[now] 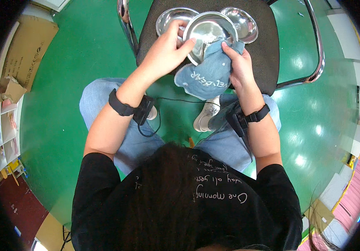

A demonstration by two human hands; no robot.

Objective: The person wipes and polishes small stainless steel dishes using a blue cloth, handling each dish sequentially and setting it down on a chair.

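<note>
A shiny metal bowl [196, 31] is held up over a dark mesh chair seat, its hollow side facing me. My left hand [172, 47] grips its left rim, thumb on the near side and fingers mostly hidden behind. My right hand [240, 62] is closed on a blue cloth [207, 75] with white lettering, pressing it against the bowl's lower right rim; part of the cloth lies inside the bowl and the rest hangs below. Two more metal bowls rest on the seat behind, the left bowl [167, 17] partly covered by the held one, the right bowl [246, 27] lying beside it.
The chair seat [265, 62] has chrome armrests [318, 54] on both sides. Straps with small black devices sit on my wrists, and a thin black cable [180, 100] runs between them above the green floor [58, 104]. A cardboard box [38, 42] and a white shelf [4, 129] stand at left.
</note>
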